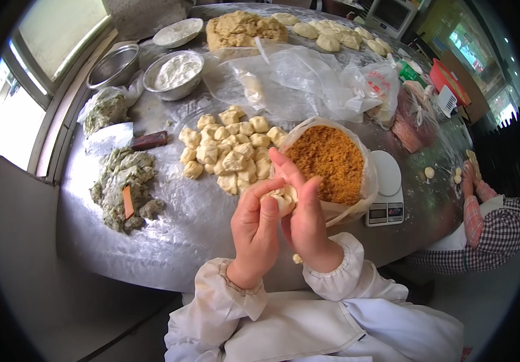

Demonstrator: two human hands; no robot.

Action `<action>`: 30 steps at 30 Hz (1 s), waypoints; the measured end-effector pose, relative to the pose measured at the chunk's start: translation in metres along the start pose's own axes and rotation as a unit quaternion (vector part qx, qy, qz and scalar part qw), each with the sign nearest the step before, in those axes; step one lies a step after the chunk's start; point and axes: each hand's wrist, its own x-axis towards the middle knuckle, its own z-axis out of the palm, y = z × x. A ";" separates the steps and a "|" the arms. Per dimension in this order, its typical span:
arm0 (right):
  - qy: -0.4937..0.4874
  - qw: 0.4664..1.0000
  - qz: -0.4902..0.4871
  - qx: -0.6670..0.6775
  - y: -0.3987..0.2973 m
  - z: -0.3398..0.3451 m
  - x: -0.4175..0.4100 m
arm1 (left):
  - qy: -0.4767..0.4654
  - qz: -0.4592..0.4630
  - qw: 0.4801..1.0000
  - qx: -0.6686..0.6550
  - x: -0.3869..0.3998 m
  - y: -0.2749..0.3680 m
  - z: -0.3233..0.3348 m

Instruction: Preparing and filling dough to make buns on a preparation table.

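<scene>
A small piece of pale dough is gathered between both hands over the front of a steel table. My left hand has its thumb and curled fingers on the dough's left side. My right hand cups it from the right, thumb raised and fingers stretched forward. Behind the hands lies a heap of dough pieces. To their right, an open plastic bag holds orange-brown crumbly filling. A digital kitchen scale stands beside that bag. Whether filling is inside the held dough is hidden.
Greenish dough with an orange scraper lies at left. Farther back are a bowl of flour, an empty metal bowl, plastic sheets and a large dough block. A co-worker works at the right edge.
</scene>
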 end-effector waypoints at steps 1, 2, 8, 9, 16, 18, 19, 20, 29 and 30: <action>-0.042 0.998 0.014 -0.045 -0.002 0.004 -0.003 | 0.003 0.046 0.995 0.087 0.001 0.003 -0.007; -0.047 0.998 0.016 -0.045 -0.004 0.009 -0.004 | 0.007 0.091 0.981 0.173 0.003 0.006 -0.014; -0.075 0.980 0.092 -0.160 -0.005 0.034 -0.006 | -0.004 0.218 0.921 0.323 0.008 0.005 -0.041; -0.032 0.977 0.069 -0.197 0.002 0.040 -0.006 | -0.001 0.219 0.922 0.320 0.006 0.006 -0.043; -0.077 0.923 -0.032 -0.376 -0.003 0.052 -0.006 | -0.023 -0.014 0.998 -0.053 -0.015 0.003 -0.068; -0.096 0.895 -0.098 -0.424 0.008 0.046 -0.007 | -0.056 -0.035 0.998 -0.003 -0.013 0.017 -0.072; -0.114 0.862 -0.164 -0.466 0.012 0.044 -0.008 | -0.086 -0.017 0.996 -0.012 -0.014 0.017 -0.073; -0.117 0.862 -0.163 -0.465 0.012 0.044 -0.006 | -0.114 0.001 0.993 -0.019 -0.016 0.019 -0.075; -0.137 0.849 -0.076 -0.505 0.038 0.029 0.007 | -0.090 0.026 0.984 0.150 -0.040 0.012 -0.063; -0.136 0.863 -0.074 -0.482 0.038 0.033 0.004 | -0.086 0.020 0.988 0.125 -0.040 0.009 -0.064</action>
